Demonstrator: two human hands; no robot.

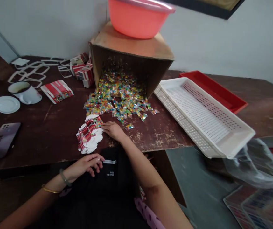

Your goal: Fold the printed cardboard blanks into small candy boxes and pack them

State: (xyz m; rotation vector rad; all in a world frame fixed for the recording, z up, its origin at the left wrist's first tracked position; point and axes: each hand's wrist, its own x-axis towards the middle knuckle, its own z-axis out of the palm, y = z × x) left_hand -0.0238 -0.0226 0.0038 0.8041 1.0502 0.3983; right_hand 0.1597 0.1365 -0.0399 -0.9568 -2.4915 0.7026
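Fanned flat cartons [88, 136] slant away rightward; the right hand [113, 129] touches their far end (whether grasping, one cannot tell); the left hand [90, 164], empty, hangs nearside.

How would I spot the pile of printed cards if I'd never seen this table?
Find the big cardboard box spilling colourful packets onto the table. On the near side of those packets, at the right hand, lies the red-and-white pile of printed cards. Unlike the flat cardboard near the mug, it shows many small pieces overlapping in a fan.

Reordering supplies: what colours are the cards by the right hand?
The cards are mainly red and white; head view.
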